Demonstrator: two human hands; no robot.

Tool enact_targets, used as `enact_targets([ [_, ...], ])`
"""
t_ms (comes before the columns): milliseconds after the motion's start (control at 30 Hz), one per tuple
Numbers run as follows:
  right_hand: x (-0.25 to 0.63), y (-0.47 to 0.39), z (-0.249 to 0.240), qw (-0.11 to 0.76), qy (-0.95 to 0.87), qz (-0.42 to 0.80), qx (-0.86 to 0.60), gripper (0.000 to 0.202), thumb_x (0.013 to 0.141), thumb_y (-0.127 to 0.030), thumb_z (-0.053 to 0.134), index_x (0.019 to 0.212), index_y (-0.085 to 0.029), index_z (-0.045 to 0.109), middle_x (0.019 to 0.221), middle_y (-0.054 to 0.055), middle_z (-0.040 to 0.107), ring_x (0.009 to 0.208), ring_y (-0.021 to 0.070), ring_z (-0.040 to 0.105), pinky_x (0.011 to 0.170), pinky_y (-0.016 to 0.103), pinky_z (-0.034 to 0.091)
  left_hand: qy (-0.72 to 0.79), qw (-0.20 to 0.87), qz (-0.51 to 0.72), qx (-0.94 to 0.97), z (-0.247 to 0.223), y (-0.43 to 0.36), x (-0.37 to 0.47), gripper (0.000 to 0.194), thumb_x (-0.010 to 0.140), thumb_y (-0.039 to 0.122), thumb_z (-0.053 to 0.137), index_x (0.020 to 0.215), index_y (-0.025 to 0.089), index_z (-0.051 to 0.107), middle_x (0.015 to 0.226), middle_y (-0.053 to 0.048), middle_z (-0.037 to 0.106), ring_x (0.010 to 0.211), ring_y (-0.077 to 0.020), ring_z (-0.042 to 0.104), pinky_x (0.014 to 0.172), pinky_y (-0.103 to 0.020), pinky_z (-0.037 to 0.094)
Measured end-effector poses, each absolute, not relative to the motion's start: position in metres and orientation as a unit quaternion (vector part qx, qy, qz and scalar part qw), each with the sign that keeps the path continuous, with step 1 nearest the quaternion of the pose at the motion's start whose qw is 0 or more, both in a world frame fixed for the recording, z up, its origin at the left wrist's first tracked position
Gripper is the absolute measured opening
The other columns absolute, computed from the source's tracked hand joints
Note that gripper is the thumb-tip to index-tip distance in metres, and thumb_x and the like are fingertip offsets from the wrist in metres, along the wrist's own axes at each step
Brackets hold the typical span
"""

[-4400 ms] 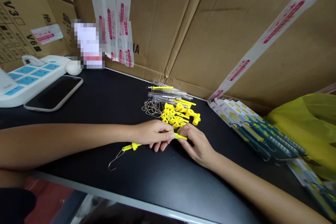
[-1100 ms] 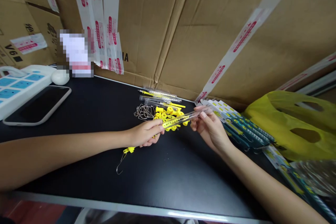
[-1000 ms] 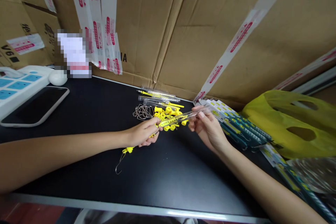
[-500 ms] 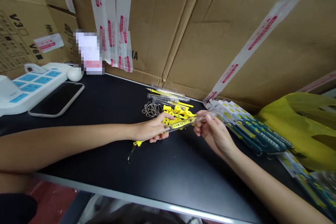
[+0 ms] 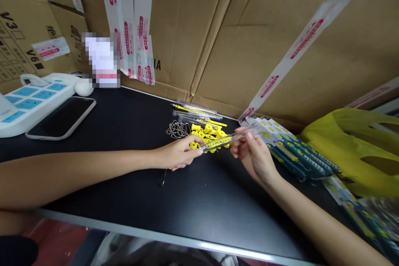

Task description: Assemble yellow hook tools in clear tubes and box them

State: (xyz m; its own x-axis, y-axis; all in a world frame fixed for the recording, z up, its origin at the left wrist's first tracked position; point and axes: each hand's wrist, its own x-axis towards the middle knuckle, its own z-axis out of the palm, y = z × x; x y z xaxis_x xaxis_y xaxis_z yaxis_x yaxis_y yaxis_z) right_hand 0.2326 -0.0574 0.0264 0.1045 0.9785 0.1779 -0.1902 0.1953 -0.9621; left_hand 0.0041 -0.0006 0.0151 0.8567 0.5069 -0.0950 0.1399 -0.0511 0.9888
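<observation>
My left hand [image 5: 179, 152] is closed round the near end of a spring scale [image 5: 215, 143], a slim clear tube with a yellow strip inside. Below that hand hangs a metal hook [image 5: 163, 179], beside a sliver of yellow mostly hidden by the fingers. My right hand [image 5: 251, 147] pinches the tube's far end between thumb and fingers. Just behind the tube lies a pile of small yellow plastic parts [image 5: 207, 130]. Bent wire hooks [image 5: 178, 129] are heaped to its left, and several clear tubes [image 5: 196, 110] with yellow pieces lie further back.
At right, packaged scales on cards [image 5: 289, 145] lie in a stack beside a yellow plastic bag [image 5: 352, 145]. A phone [image 5: 62, 118] and a white power strip [image 5: 37, 97] are at left. Cardboard boxes [image 5: 174, 29] wall off the back of the black table [image 5: 187, 212].
My left hand has shifted slightly and its fingers now cover most of the yellow hook end. The hook has moved up and to the right. My right hand keeps its pinch.
</observation>
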Motion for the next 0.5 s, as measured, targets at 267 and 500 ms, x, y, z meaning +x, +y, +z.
enact_targets([
  [267,0.2272,-0.0595,0.0216,0.563,-0.478,0.528,-0.419,0.023,0.084,-0.041,0.058,0.095,-0.021,0.06,0.07,0.0,0.058,0.06,0.011,0.053,0.048,0.02,0.04,0.201,0.699,0.146,0.671,0.0123,0.0017,0.0016,0.032,0.086,0.014,0.028,0.117,0.022,0.033,0.056,0.009,0.034,0.041,-0.0057,0.026,0.036,-0.013,0.025],
  [500,0.2285,-0.0585,0.0257,0.582,-0.45,0.527,-0.425,0.026,0.082,-0.045,0.059,0.09,-0.02,0.059,0.063,-0.001,0.055,0.056,0.0101,0.052,0.048,0.019,0.041,0.153,0.674,0.183,0.699,0.0102,0.003,0.0041,0.033,0.088,0.016,0.036,0.12,0.02,0.029,0.071,0.005,0.045,0.051,-0.0066,0.043,0.049,-0.02,0.043],
])
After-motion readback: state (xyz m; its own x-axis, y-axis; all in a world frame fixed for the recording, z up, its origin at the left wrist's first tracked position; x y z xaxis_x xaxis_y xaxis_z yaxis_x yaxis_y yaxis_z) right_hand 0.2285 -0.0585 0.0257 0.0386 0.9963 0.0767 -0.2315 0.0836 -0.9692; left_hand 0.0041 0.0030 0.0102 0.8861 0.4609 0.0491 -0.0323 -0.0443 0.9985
